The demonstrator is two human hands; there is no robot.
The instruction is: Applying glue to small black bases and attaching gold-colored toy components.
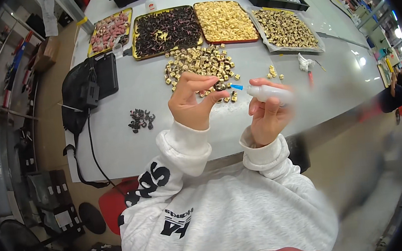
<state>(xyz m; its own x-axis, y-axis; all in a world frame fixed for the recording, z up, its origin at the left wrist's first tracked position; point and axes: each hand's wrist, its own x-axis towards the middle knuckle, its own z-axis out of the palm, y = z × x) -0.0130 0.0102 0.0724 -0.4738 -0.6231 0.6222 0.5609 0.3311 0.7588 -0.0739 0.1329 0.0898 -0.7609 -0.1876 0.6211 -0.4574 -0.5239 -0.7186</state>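
My left hand (193,99) pinches a small dark piece (220,86) between thumb and fingertips; its exact kind is too small to make out. A white squeeze bottle (270,93) with a blue needle tip (237,87) lies tilted in my right hand (270,114), fingers wrapped round it. The tip points left at the dark piece, close to it; whether they touch I cannot tell. Behind my left hand spreads a loose heap of small gold cube-like pieces (199,60), some with dark parts. A small pile of black curved pieces (141,120) lies to the left on the table.
Along the back stand trays of pink pieces (91,53), black pieces (136,54), cream-gold cubes (256,38) and dark-gold pieces (319,48). A black bag (74,89) with a cable sits at the left edge. Crumpled tissue (305,62) and a red-handled tool (310,78) lie right.
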